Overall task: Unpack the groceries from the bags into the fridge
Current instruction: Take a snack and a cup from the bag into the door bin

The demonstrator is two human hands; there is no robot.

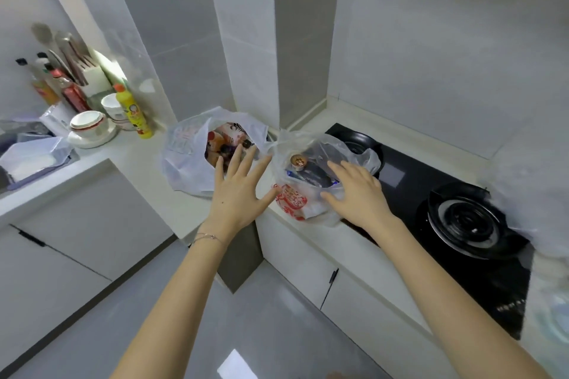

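Note:
Two thin white plastic bags stand in the counter corner. The left bag point(181, 157) gapes open and shows colourful packets point(226, 140). The right bag point(311, 203), with red print, holds a bottle with a gold cap point(298, 160) and dark packets. My left hand point(238, 191) hovers spread between the two bags, fingertips at the left bag's mouth, holding nothing. My right hand point(358, 194) lies flat with fingers apart on the right bag's open side, not gripping anything. No fridge is in view.
A black gas hob point(462, 218) with two burners lies right of the bags; the right bag's edge drapes over its near burner. Left along the counter point(138, 160) are a yellow bottle point(135, 114), stacked bowls point(89, 126), sauce bottles, a utensil holder and a plastic tray.

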